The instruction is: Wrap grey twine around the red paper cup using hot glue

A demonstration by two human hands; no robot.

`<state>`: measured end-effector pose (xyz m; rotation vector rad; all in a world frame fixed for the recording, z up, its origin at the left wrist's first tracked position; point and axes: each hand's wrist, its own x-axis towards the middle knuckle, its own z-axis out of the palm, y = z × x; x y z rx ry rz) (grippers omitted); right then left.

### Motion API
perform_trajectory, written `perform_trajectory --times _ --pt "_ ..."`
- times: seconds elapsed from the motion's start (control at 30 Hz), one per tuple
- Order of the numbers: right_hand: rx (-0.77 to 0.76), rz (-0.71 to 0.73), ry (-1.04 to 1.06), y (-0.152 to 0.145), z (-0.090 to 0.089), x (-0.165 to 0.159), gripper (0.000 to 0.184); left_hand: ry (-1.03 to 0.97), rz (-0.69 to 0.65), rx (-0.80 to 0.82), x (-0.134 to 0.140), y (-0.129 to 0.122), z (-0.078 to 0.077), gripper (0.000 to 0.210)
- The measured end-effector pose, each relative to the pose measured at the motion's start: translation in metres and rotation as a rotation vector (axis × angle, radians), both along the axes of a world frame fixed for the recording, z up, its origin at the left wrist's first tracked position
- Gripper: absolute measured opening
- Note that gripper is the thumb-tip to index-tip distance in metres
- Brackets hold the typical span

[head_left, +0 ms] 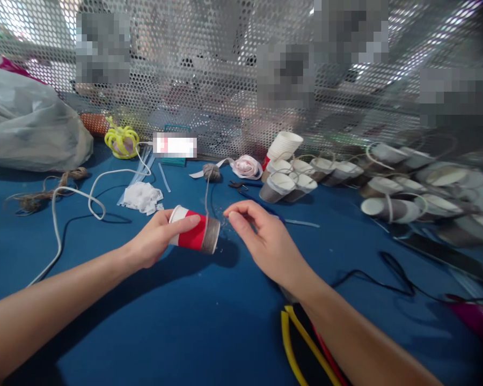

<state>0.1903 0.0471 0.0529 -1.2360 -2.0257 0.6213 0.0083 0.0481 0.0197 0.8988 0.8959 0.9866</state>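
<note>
My left hand [155, 238] is closed around a red and white paper cup [191, 230], which lies on its side in the air with its base pointing right. Grey-brown yarn [210, 236] is wound round the base end of the cup. From there a strand runs up to a small yarn ball [211, 172] on the table. Just right of the cup's base is my right hand [257, 230], thumb and fingertips pinched together. Whatever sits in that pinch, if anything, is too small to make out.
Several wrapped cups with handles [279, 186] stand behind my right hand, more at far right [434, 203]. Pliers [241, 185], a ribbon roll [246, 167], white pieces [141, 197], a white cable [58, 214] and a plastic bag [32, 123] lie about. Perforated metal [217, 80] closes the back.
</note>
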Motion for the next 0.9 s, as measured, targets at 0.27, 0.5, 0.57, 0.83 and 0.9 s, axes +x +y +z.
perform_trajectory --times 0.27,0.5,0.57,0.83,0.9 --pt "-0.045 0.257 0.045 -0.003 -0.006 -0.018 0.034 0.139 -0.036 0.111 0.004 -0.005 -0.008 0.025" --pt "-0.136 0.244 0.126 0.002 -0.004 -0.013 0.035 0.232 -0.003 0.090 0.005 -0.004 -0.014 0.029" --pt "-0.126 0.102 0.079 0.005 0.002 0.001 0.033 0.286 0.013 0.092 0.005 -0.004 -0.015 0.031" --pt "-0.097 -0.531 -0.619 0.027 -0.001 0.091 0.024 0.462 0.060 0.139 0.005 -0.001 -0.019 0.032" --pt "-0.188 -0.439 -0.712 0.033 -0.017 0.104 0.020 0.484 0.072 0.133 0.005 -0.001 -0.019 0.032"
